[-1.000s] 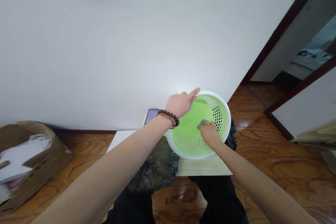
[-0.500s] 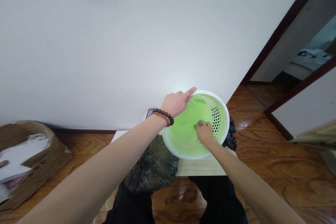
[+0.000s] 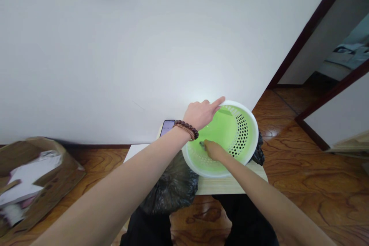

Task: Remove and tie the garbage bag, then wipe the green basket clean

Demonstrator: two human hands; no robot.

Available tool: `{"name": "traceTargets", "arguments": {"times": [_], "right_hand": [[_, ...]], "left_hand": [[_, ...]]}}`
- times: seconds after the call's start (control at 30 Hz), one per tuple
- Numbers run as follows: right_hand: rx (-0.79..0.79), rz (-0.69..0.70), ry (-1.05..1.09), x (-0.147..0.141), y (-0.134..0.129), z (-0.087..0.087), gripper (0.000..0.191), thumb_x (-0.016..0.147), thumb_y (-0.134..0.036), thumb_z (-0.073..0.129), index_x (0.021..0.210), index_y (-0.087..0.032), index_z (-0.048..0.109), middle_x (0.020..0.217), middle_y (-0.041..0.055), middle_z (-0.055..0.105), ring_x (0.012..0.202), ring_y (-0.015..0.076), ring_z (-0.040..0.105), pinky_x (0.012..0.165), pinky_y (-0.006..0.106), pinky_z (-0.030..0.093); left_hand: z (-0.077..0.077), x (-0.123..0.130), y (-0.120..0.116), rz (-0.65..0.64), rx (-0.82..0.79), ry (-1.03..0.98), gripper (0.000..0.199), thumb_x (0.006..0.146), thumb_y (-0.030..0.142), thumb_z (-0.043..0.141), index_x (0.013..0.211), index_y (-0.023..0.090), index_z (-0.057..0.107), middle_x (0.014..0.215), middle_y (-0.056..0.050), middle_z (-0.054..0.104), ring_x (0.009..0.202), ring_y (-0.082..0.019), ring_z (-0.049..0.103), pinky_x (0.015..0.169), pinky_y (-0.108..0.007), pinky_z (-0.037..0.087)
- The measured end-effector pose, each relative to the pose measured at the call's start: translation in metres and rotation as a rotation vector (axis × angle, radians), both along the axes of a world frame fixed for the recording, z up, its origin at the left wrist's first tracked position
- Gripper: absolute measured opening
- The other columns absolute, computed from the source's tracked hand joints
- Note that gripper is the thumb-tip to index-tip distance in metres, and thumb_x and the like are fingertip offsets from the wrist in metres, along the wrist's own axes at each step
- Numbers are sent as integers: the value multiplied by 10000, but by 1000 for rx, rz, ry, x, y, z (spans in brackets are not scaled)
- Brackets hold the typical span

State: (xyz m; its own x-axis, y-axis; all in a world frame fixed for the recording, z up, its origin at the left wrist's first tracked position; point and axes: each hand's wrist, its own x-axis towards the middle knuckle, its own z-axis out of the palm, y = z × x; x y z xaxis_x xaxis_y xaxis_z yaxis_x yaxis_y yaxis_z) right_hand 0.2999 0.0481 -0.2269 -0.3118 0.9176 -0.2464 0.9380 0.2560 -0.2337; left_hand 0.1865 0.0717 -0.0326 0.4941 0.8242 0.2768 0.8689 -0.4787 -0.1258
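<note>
A round plastic basket (image 3: 254, 134), green inside with a white rim and holes in its side wall, is tilted so its mouth faces me. My left hand (image 3: 201, 114), with a beaded bracelet at the wrist, grips the upper left part of the rim, its index finger stretched along it. Inside the basket, my right hand (image 3: 212, 150) is closed on a small grey cloth (image 3: 202, 145) at the lower left of the inner wall. The hand hides most of the cloth.
Beneath the basket is a light wooden stool top (image 3: 221, 186). Black plastic bags lie left (image 3: 175, 188) and right (image 3: 258, 153) of it. A phone (image 3: 167, 127) is by the white wall (image 3: 144, 46). An open cardboard box (image 3: 62, 173) stands on the floor at left.
My right hand has moved left and slightly down inside the basket with the cloth. My left hand stays on the rim; the basket appears a little further right in view.
</note>
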Motion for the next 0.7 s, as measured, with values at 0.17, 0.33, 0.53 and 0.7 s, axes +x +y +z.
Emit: {"name": "traceTargets", "arguments": {"times": [0.17, 0.33, 0.53, 0.7], "right_hand": [[109, -154, -164, 36, -1, 16, 294, 850, -70, 323, 1032, -89, 554, 1072, 213, 593, 1038, 262, 541, 859, 353, 355], [-104, -164, 154, -17, -22, 12, 256, 867, -165, 366, 1099, -146, 470, 924, 118, 648, 833, 211, 612, 678, 276, 394], [-40, -44, 162, -9, -38, 13, 299, 874, -149, 310, 1144, -150, 438, 898, 113, 643, 817, 224, 610, 666, 282, 382], [35, -100, -68, 37, -27, 16, 351, 817, -38, 316, 1105, -117, 498, 1029, 173, 607, 933, 250, 575, 724, 301, 379]], "left_hand": [[0, 1, 0, -4, -7, -12, 470, 914, 457, 120, 1374, 398, 198, 891, -60, 613, 675, -172, 582, 586, -292, 369], [1, -2, -1, 21, 2, -15, 471, 910, 469, 113, 1367, 408, 210, 881, -62, 617, 647, -170, 577, 575, -296, 365], [1, -6, -2, 17, 5, -15, 476, 910, 471, 103, 1369, 401, 208, 867, -65, 616, 652, -175, 576, 576, -298, 365], [-3, -5, -2, 23, 32, -32, 482, 903, 483, 79, 1362, 410, 210, 863, -55, 616, 644, -186, 583, 560, -296, 363]]}}
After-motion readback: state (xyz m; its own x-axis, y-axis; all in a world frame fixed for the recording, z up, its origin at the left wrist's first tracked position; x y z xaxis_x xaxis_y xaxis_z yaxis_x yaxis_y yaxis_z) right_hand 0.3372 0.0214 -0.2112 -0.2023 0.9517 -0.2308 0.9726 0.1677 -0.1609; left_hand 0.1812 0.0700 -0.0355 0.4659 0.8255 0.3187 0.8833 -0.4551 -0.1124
